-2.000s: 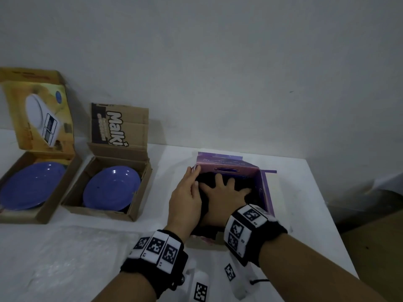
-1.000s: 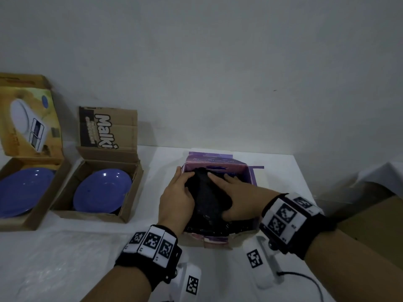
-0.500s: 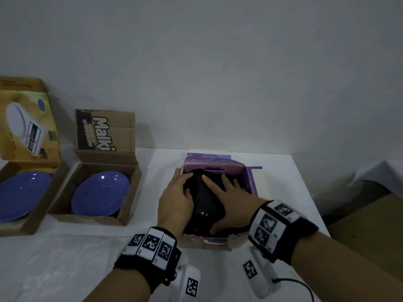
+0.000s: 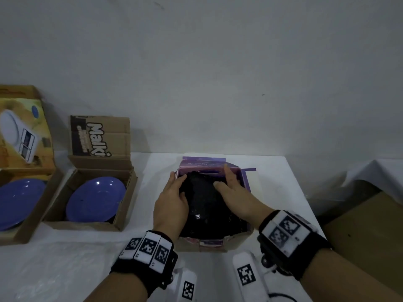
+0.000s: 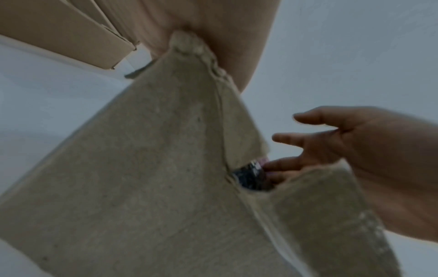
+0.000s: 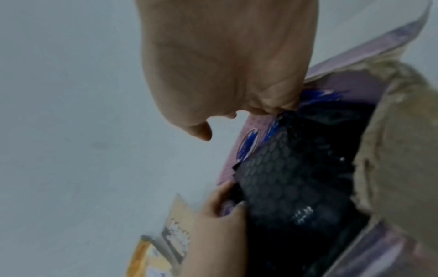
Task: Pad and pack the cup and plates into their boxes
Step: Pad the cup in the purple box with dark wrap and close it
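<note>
Since a moment ago, our right hand (image 4: 234,194) has slid from the top of the bundle to its far right side, and our left hand (image 4: 172,200) has stayed on the left side. We see a black bubble-wrap bundle (image 4: 207,205) sitting inside the open purple cardboard box (image 4: 244,177) in the middle of the white surface (image 4: 281,192). We cannot see a cup under the wrap. Our left hand has its fingers bent around the left side of the bundle, with the thumb on top. Our right hand lies with fingers straight and spread a little, pressing the bundle near the far wall of the box. To the left is an open brown cardboard box (image 4: 124,201) with a round blue plate (image 4: 96,199) lying in it. Further left is a yellow printed box (image 4: 26,227) with another round blue plate (image 4: 17,203) inside. A clear plastic sheet (image 4: 54,273) lies on the surface near us.
</note>
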`<state>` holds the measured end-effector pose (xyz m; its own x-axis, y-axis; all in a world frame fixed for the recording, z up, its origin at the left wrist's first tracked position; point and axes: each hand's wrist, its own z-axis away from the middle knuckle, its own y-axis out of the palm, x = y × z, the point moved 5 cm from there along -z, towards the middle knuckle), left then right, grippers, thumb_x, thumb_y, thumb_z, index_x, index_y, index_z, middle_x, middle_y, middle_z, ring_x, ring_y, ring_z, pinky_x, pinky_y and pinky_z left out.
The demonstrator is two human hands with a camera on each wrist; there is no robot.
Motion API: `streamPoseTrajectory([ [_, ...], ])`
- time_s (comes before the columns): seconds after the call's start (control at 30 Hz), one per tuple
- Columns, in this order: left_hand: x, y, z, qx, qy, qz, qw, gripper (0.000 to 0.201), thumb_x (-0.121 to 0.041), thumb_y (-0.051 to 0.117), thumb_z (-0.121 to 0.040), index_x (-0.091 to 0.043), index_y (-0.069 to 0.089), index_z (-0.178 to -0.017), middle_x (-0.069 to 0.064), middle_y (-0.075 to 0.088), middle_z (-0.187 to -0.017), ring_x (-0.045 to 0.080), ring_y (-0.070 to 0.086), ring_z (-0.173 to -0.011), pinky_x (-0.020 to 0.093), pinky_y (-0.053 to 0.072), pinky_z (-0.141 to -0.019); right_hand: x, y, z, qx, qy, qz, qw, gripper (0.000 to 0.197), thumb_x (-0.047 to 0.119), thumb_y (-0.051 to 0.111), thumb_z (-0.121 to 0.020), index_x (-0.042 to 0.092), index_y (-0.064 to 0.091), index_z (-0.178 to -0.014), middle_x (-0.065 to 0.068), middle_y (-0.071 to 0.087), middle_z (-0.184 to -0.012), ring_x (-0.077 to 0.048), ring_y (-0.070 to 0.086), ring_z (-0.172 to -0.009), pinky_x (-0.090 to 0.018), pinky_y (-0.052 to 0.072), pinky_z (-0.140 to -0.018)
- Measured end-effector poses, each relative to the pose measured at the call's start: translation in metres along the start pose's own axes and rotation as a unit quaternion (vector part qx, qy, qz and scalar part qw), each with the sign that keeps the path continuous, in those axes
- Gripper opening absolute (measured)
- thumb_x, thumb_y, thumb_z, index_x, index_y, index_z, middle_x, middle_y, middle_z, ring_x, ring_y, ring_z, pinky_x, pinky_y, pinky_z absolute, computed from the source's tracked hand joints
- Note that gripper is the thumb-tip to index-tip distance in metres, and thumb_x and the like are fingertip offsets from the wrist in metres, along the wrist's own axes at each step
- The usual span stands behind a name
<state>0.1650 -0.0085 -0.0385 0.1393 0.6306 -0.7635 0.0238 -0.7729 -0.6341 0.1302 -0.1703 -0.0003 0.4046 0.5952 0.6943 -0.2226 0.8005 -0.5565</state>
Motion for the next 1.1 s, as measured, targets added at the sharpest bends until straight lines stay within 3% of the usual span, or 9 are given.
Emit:
streamPoseTrajectory([
  [0.13, 0.001, 0.001, -0.001, -0.002, 0.003, -0.013, 1.000, 0.052, -0.002, 0.045, -0.090, -0.028, 0.050, -0.135, -0.003, 0.036, -0.151, 0.013, 0.039, -0.135, 0.027, 0.034, -0.105, -0.012, 0.009, 0.007, 0.003, 0.034, -0.043, 0.999, 0.068, 0.053, 0.030, -0.095, 0.036, -0.010, -0.148, -0.008, 0.017, -0.158, -0.027, 0.027, -0.140, -0.036, 0.023, -0.114],
  [0.33, 0.003, 0.002, -0.001, 0.009, 0.005, -0.039, 0.999, 0.052, -0.003, 0.045, -0.090, -0.029, 0.048, -0.136, -0.004, 0.033, -0.153, 0.017, 0.041, -0.133, 0.030, 0.038, -0.102, -0.015, -0.006, -0.003, -0.008, 0.048, -0.224, 0.973, 0.075, 0.063, 0.040, -0.080, 0.040, 0.015, -0.147, 0.015, 0.018, -0.154, -0.019, 0.025, -0.140, -0.041, 0.023, -0.114],
  [0.57, 0.001, 0.001, -0.001, 0.018, 0.000, -0.038, 0.999, 0.053, -0.005, 0.044, -0.091, -0.027, 0.044, -0.140, -0.002, 0.028, -0.155, 0.022, 0.041, -0.133, 0.033, 0.037, -0.103, -0.023, 0.000, 0.008, -0.019, 0.062, -0.125, 0.990, 0.064, 0.047, 0.038, -0.093, 0.024, 0.017, -0.149, -0.001, 0.028, -0.153, -0.026, 0.034, -0.136, -0.044, 0.029, -0.112],
  [0.67, 0.001, -0.003, 0.001, 0.018, 0.007, -0.024, 1.000, 0.064, -0.009, 0.047, -0.092, -0.031, 0.025, -0.148, -0.001, 0.023, -0.157, 0.025, 0.039, -0.134, 0.033, 0.038, -0.102, -0.023, -0.022, 0.018, -0.122, 0.004, -0.094, 0.988, 0.042, 0.025, 0.051, -0.090, 0.021, 0.047, -0.132, -0.007, 0.054, -0.130, -0.025, 0.055, -0.112, -0.044, 0.045, -0.099],
  [0.77, 0.005, -0.007, 0.002, 0.022, -0.040, 0.023, 0.999, 0.076, -0.027, 0.053, -0.093, -0.027, 0.005, -0.151, 0.004, 0.026, -0.155, 0.029, 0.040, -0.132, 0.036, 0.038, -0.100, -0.027, -0.031, 0.031, -0.234, -0.003, -0.083, 0.969, 0.033, 0.013, 0.053, -0.085, 0.019, 0.052, -0.118, -0.010, 0.055, -0.117, -0.024, 0.058, -0.097, -0.038, 0.050, -0.087],
  [0.9, 0.004, -0.028, -0.008, 0.025, -0.101, 0.063, 0.993, 0.069, -0.045, 0.046, -0.094, -0.016, 0.018, -0.149, 0.004, 0.036, -0.149, 0.025, 0.039, -0.134, 0.035, 0.033, -0.107, -0.025, -0.036, 0.038, -0.288, 0.046, 0.037, 0.956, 0.053, 0.024, 0.053, -0.087, 0.020, 0.035, -0.136, -0.013, 0.033, -0.135, -0.032, 0.036, -0.124, -0.043, 0.035, -0.100],
  [1.0, -0.005, -0.054, -0.022, -0.005, -0.089, 0.119, 0.989, 0.040, -0.028, 0.041, -0.099, -0.014, 0.039, -0.137, 0.005, 0.059, -0.123, 0.029, 0.063, -0.091, 0.033, 0.052, -0.077, -0.036, -0.048, 0.031, -0.245, 0.087, -0.007, 0.966, 0.056, 0.025, 0.048, -0.091, 0.014, 0.029, -0.143, -0.016, 0.046, -0.134, -0.033, 0.045, -0.121, -0.039, 0.038, -0.097],
  [1.07, -0.008, -0.051, -0.028, 0.049, -0.108, 0.174, 0.978, 0.029, -0.015, 0.038, -0.100, -0.015, 0.046, -0.128, 0.005, 0.059, -0.116, 0.025, 0.061, -0.064, 0.028, 0.053, -0.052, -0.037, -0.057, 0.030, -0.264, 0.060, -0.036, 0.962, 0.044, 0.021, 0.046, -0.093, 0.013, 0.040, -0.136, -0.012, 0.061, -0.116, -0.028, 0.057, -0.106, -0.033, 0.044, -0.090],
  [1.1, -0.008, -0.046, -0.028, 0.080, -0.111, 0.176, 0.975, 0.029, -0.009, 0.039, -0.099, -0.015, 0.048, -0.126, 0.006, 0.057, -0.117, 0.024, 0.060, -0.062, 0.029, 0.053, -0.050, -0.034, -0.060, 0.030, -0.279, 0.041, -0.046, 0.958, 0.036, 0.021, 0.045, -0.094, 0.015, 0.049, -0.129, -0.007, 0.065, -0.108, -0.025, 0.060, -0.098, -0.034, 0.047, -0.087],
])
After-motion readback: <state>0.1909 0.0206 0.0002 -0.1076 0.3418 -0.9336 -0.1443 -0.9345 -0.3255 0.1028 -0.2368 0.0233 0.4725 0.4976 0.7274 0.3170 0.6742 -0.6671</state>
